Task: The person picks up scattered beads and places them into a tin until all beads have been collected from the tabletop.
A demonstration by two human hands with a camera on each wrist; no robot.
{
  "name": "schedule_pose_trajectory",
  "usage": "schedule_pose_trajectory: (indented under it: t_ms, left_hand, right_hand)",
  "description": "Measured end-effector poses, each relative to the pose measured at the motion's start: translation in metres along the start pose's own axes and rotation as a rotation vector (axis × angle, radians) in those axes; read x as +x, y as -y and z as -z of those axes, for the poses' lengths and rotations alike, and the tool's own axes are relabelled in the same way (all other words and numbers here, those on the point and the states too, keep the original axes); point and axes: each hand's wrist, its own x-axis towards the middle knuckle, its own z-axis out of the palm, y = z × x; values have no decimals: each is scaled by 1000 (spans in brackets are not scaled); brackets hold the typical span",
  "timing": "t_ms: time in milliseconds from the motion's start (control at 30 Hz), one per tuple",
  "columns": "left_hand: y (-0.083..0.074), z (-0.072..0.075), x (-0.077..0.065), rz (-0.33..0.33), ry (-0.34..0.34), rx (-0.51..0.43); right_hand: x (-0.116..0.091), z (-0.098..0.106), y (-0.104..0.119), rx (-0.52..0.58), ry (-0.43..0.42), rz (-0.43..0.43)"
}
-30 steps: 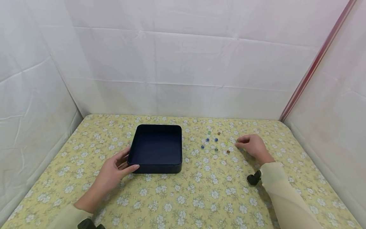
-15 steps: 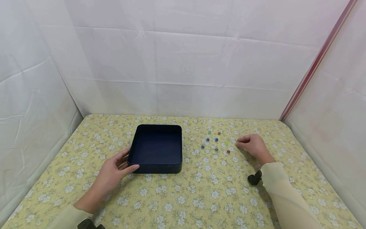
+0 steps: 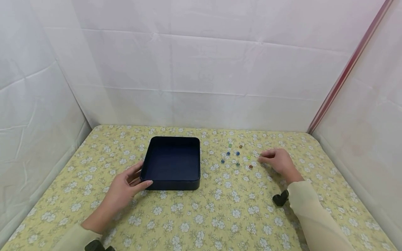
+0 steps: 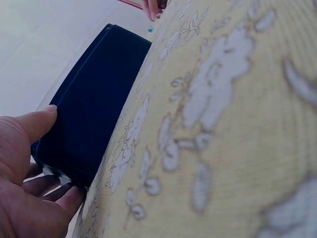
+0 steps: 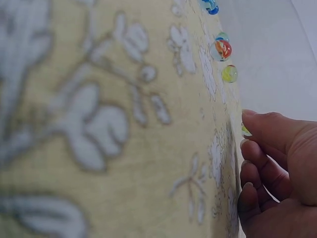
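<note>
A dark navy square box (image 3: 171, 160) with low walls and an open top lies at the left-centre of the table. My left hand (image 3: 122, 188) grips its near left corner, thumb on the front wall and fingers on the left side; the left wrist view shows the thumb (image 4: 37, 124) against the dark wall. Well to the right, my right hand (image 3: 277, 162) touches the cloth beside several small glass marbles (image 3: 238, 153). In the right wrist view a yellowish marble (image 5: 246, 130) shows between thumb and forefinger, mostly covered by them. Other marbles, blue, green, yellow and reddish, lie loose.
A yellow cloth with white flowers (image 3: 201, 219) covers the table. White sheeting (image 3: 201, 69) rises behind it and on both sides, with a red strip (image 3: 345, 73) at the right corner. Dark wrist mounts (image 3: 280, 198) sit at both cuffs.
</note>
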Motion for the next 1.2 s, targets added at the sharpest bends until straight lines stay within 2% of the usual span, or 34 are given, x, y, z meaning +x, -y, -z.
schedule_pose_trajectory:
  t_ms: [300, 600, 1200]
  left_hand:
    - [-1, 0, 0, 38, -7, -22]
    - [0, 0, 0, 39, -8, -20]
    - [0, 0, 0, 34, -11, -16]
  right_hand:
    - [-6, -4, 7, 9, -9, 25]
    - [-11, -12, 18, 52, 0, 87]
    - [-23, -26, 48, 139, -37, 190]
